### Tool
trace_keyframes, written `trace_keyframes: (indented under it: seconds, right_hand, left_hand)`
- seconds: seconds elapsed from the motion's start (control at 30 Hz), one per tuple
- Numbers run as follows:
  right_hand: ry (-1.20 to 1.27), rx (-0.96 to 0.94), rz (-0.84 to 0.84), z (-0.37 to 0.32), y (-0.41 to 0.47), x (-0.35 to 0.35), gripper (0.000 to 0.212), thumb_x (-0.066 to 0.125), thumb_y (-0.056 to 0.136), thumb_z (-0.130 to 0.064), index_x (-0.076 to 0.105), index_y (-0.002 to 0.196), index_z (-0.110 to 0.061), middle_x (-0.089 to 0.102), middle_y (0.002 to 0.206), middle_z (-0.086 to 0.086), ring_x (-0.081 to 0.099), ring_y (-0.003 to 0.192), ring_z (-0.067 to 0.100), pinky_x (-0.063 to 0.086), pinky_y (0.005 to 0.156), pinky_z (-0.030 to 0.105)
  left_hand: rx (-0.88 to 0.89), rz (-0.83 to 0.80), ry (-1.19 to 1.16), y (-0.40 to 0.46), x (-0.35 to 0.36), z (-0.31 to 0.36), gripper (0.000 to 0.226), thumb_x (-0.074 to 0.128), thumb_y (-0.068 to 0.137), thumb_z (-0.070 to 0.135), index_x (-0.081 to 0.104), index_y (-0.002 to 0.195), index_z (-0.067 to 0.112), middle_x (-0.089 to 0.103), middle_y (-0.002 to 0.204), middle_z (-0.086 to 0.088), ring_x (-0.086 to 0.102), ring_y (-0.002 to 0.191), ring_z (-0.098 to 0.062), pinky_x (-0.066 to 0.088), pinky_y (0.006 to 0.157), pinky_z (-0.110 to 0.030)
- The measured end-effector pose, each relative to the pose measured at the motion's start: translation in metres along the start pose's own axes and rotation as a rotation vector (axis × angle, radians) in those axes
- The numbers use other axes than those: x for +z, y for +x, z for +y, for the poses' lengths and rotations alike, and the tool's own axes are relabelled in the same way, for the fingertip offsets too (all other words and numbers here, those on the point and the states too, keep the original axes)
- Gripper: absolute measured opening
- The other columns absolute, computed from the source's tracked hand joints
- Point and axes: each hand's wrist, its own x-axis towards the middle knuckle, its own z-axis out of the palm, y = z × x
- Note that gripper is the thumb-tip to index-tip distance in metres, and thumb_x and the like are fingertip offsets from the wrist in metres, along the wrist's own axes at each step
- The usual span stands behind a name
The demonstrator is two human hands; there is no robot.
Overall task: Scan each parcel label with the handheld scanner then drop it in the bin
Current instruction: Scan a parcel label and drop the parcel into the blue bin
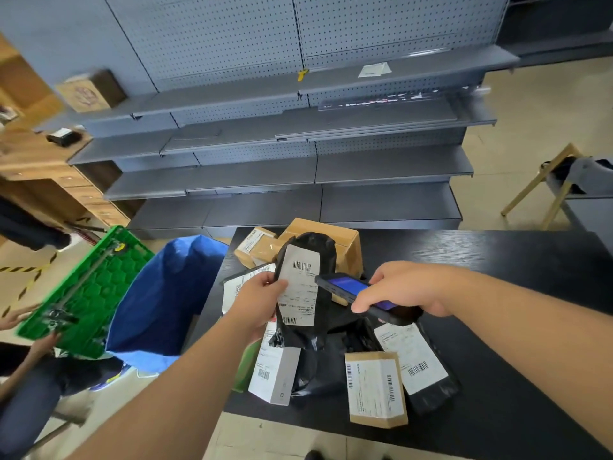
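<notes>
My left hand (257, 302) grips a black plastic parcel (306, 257) by its left edge and holds it upright above the table, its white barcode label (300, 287) facing me. My right hand (403, 288) holds the handheld scanner (351, 290), a dark device with a lit blue screen, its front end pointing at the label from the right, very close to it. The blue bin (159, 303), a fabric bag, stands open on the floor left of the table.
Several labelled parcels lie on the black table (514, 327): brown boxes (331, 237) behind, a white box (275, 373), a brown box (374, 390) and a black bag (418, 360) in front. Another person at left holds a green crate (86, 293). Grey shelving (298, 161) stands behind.
</notes>
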Motion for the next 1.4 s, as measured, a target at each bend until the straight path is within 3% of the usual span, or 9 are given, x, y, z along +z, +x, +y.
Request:
trace_keyframes:
  seconds: [0.13,0.27,0.37,0.47,0.67,0.97,1.2,1.3,1.4]
  right_hand:
    - [0.051,-0.005,-0.041,-0.006,0.003,-0.003,0.048,0.088,0.072,-0.043,0.072,0.092,-0.002,0.068,0.075,0.008,0.066,0.078,0.024,0.054,0.079,0.037]
    - [0.088,-0.003,-0.064,-0.007,0.003,-0.006,0.033,0.087,0.079,-0.036,0.072,0.081,-0.007,0.066,0.066,0.007,0.066,0.073,0.024,0.058,0.1,0.045]
    - [0.078,0.0,-0.058,-0.006,0.004,-0.006,0.033,0.086,0.081,-0.038,0.071,0.076,-0.01,0.067,0.065,0.006,0.07,0.074,0.023,0.058,0.099,0.039]
    - [0.084,0.005,-0.053,-0.005,0.005,-0.007,0.034,0.086,0.081,-0.04,0.073,0.082,-0.008,0.069,0.069,0.007,0.074,0.078,0.024,0.058,0.09,0.034]
    - [0.117,0.041,-0.037,-0.002,0.005,-0.01,0.041,0.087,0.078,-0.043,0.073,0.089,-0.006,0.077,0.094,0.019,0.075,0.108,0.033,0.055,0.103,0.042]
    - [0.125,-0.005,-0.019,0.0,0.0,-0.011,0.034,0.086,0.082,-0.037,0.075,0.091,-0.007,0.078,0.108,0.02,0.078,0.085,0.025,0.059,0.098,0.04]
    - [0.129,-0.01,-0.04,0.005,0.005,-0.003,0.031,0.085,0.084,-0.033,0.068,0.079,-0.008,0.063,0.057,0.002,0.071,0.076,0.024,0.059,0.101,0.044]
    - [0.128,-0.007,-0.039,0.003,0.012,0.007,0.035,0.087,0.08,-0.039,0.073,0.087,-0.007,0.062,0.059,0.003,0.065,0.068,0.02,0.061,0.099,0.044]
    - [0.103,-0.028,-0.041,-0.008,0.018,0.02,0.044,0.09,0.067,-0.048,0.069,0.078,-0.011,0.059,0.064,0.001,0.055,0.068,0.02,0.05,0.08,0.037]
  left_hand:
    - [0.005,0.018,-0.014,-0.002,-0.003,0.001,0.011,0.058,0.109,0.018,0.066,0.114,0.013,0.08,0.106,-0.008,0.076,0.104,-0.03,0.062,0.097,-0.053]
    - [0.003,0.016,-0.015,-0.004,-0.005,0.001,0.012,0.057,0.109,0.018,0.065,0.116,0.012,0.079,0.11,-0.009,0.075,0.105,-0.03,0.061,0.097,-0.053]
    - [0.005,0.005,-0.025,-0.005,-0.004,0.001,0.012,0.057,0.109,0.017,0.065,0.116,0.01,0.079,0.109,-0.009,0.075,0.105,-0.031,0.062,0.097,-0.052]
    - [-0.002,-0.011,-0.037,-0.006,-0.003,0.0,0.011,0.058,0.108,0.016,0.065,0.114,0.01,0.079,0.11,-0.011,0.075,0.106,-0.032,0.062,0.097,-0.052]
    - [-0.011,-0.01,-0.028,-0.006,0.002,-0.003,0.01,0.058,0.108,0.016,0.064,0.113,0.009,0.078,0.109,-0.012,0.074,0.107,-0.034,0.06,0.1,-0.053]
    - [-0.003,-0.008,-0.035,-0.013,0.006,0.0,0.009,0.058,0.108,0.015,0.064,0.114,0.011,0.077,0.112,-0.011,0.074,0.107,-0.033,0.063,0.095,-0.051]
    - [-0.015,0.02,-0.077,-0.024,0.001,-0.008,0.013,0.058,0.109,0.017,0.064,0.117,0.009,0.077,0.114,-0.012,0.073,0.109,-0.033,0.061,0.097,-0.052]
    - [-0.029,0.029,-0.152,-0.029,-0.009,-0.012,0.014,0.056,0.109,0.014,0.063,0.119,0.007,0.077,0.114,-0.013,0.073,0.109,-0.032,0.063,0.091,-0.048]
    - [-0.037,0.041,-0.236,-0.032,-0.025,-0.019,0.017,0.056,0.109,0.013,0.064,0.121,0.004,0.079,0.112,-0.014,0.073,0.11,-0.033,0.062,0.09,-0.048]
